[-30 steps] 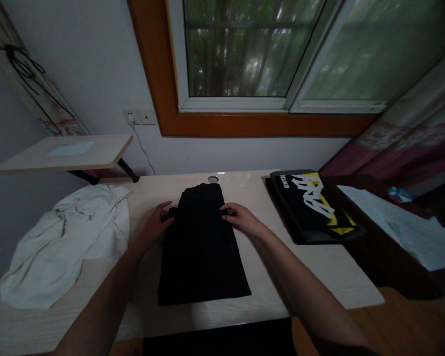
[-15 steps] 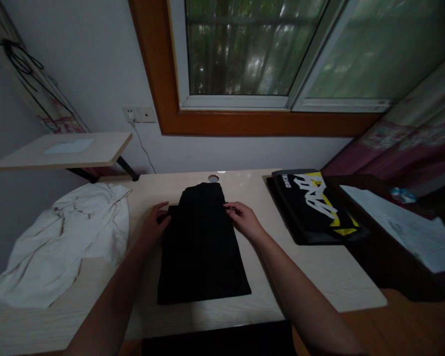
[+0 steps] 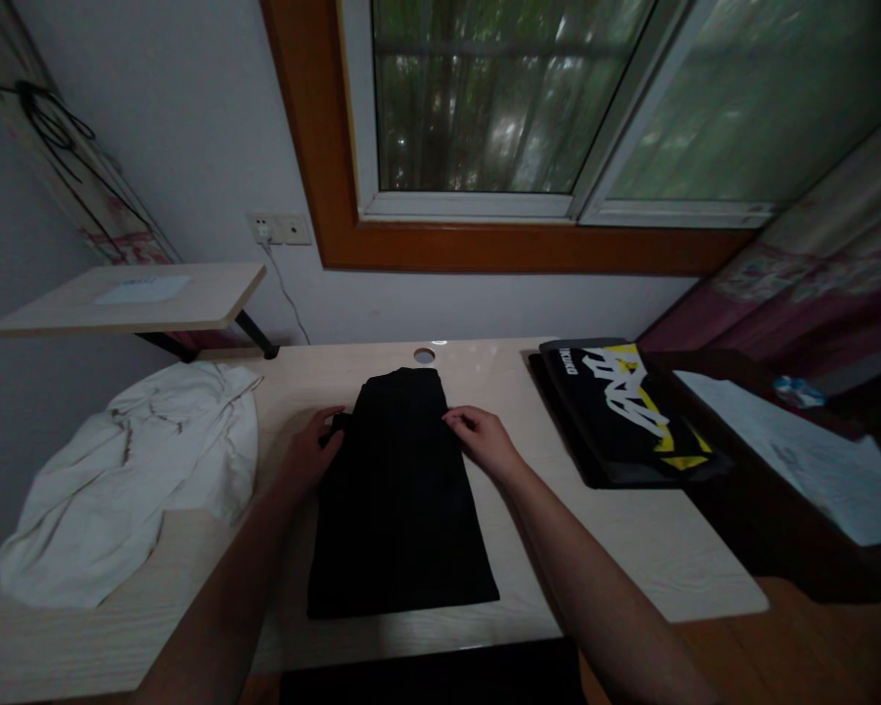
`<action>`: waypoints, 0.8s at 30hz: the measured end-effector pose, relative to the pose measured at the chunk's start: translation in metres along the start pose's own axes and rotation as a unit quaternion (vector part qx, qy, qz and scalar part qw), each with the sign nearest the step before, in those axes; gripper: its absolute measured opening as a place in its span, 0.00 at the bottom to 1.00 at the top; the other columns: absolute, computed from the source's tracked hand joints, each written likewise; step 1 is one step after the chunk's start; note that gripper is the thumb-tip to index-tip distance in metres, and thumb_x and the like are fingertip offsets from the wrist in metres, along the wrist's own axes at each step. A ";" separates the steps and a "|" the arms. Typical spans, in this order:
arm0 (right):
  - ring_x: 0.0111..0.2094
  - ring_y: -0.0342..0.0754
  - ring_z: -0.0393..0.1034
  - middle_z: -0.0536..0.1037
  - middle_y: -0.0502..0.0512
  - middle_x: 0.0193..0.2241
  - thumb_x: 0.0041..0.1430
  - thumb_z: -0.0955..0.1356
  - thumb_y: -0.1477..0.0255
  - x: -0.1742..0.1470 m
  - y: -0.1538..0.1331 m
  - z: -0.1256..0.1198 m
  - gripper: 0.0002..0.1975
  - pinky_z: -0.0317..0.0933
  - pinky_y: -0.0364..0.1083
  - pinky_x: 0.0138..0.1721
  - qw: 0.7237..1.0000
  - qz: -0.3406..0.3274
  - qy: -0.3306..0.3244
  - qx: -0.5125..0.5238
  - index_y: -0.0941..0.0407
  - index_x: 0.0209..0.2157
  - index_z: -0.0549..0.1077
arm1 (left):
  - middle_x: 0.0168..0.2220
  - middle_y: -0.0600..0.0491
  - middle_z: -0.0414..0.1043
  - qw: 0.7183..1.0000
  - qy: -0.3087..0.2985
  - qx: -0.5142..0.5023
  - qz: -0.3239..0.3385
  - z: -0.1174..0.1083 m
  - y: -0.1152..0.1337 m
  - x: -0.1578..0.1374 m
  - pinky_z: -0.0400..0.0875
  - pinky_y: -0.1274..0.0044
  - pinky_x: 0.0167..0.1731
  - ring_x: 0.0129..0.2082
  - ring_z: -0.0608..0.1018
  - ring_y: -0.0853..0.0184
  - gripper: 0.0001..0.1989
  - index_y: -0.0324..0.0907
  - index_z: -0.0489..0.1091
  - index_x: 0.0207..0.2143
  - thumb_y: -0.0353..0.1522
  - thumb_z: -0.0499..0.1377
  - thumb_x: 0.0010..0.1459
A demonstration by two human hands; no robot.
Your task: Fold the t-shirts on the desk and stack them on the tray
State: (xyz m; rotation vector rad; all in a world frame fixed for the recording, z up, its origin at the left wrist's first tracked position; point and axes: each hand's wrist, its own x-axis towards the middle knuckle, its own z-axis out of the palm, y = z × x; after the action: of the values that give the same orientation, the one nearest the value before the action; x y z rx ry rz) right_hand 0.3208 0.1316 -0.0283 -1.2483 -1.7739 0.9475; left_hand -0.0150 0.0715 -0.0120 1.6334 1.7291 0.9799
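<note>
A dark black folded garment lies flat on the pale wooden table, its narrower end away from me and its wide straight edge toward me. At its far left side my left hand curls its thumb and fingers around a small black corner that sticks out. On the opposite side, my right hand pinches the garment's right edge between thumb and fingertips. The cloth is too dark to show whether it is a shirt or trousers.
A crumpled white cloth lies at the left, below a small raised shelf. On the right sits a stack of folded black garments with a white and yellow print. Behind the table are a cable hole and a window.
The garment's near edge has come slightly closer to me. Both hands keep hold of its sides and have shifted only a little. The view has tilted slightly.
</note>
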 end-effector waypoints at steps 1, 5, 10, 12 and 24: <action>0.38 0.51 0.74 0.81 0.54 0.37 0.60 0.67 0.63 0.000 -0.001 0.000 0.12 0.64 0.49 0.43 1.000 0.003 0.001 -0.001 0.54 0.39 0.80 | 0.35 0.51 0.79 1.000 -0.003 0.009 0.004 0.000 -0.001 0.000 0.72 0.70 0.38 0.34 0.80 0.60 0.25 0.44 0.68 0.59 0.39 0.57 0.60; 0.36 0.50 0.73 0.81 0.54 0.35 0.59 0.68 0.65 0.000 -0.003 0.001 0.12 0.64 0.47 0.41 1.000 0.005 0.004 0.000 0.54 0.39 0.80 | 0.37 0.50 0.79 0.999 0.000 0.031 0.014 0.001 -0.005 0.002 0.72 0.69 0.41 0.38 0.80 0.60 0.24 0.44 0.68 0.58 0.39 0.56 0.61; 0.35 0.49 0.72 0.80 0.53 0.34 0.59 0.68 0.65 0.001 0.002 0.002 0.12 0.64 0.46 0.40 1.000 -0.007 0.004 0.001 0.54 0.40 0.80 | 0.40 0.50 0.77 0.999 0.021 0.030 0.033 0.003 -0.011 0.004 0.72 0.69 0.43 0.40 0.79 0.61 0.22 0.44 0.68 0.56 0.36 0.56 0.60; 0.34 0.48 0.71 0.79 0.53 0.33 0.59 0.68 0.65 0.001 0.004 0.003 0.12 0.63 0.46 0.38 1.000 -0.010 0.006 -0.002 0.55 0.40 0.80 | 0.42 0.51 0.76 0.998 0.035 0.025 0.047 0.004 -0.014 0.005 0.72 0.70 0.42 0.39 0.78 0.62 0.21 0.44 0.68 0.55 0.35 0.56 0.58; 0.32 0.47 0.70 0.78 0.52 0.31 0.59 0.68 0.64 0.000 0.005 0.003 0.12 0.62 0.45 0.35 1.000 -0.014 0.017 0.004 0.54 0.40 0.81 | 0.31 0.57 0.71 0.997 0.082 0.003 0.000 0.010 -0.024 0.007 0.70 0.73 0.32 0.30 0.77 0.65 0.15 0.46 0.62 0.44 0.39 0.60 0.57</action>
State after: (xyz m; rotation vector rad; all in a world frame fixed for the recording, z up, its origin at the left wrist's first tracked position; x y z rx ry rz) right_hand 0.3196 0.1327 -0.0340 -1.2238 -1.7560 0.9117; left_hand -0.0220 0.0794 -0.0366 1.5951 1.8395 1.1386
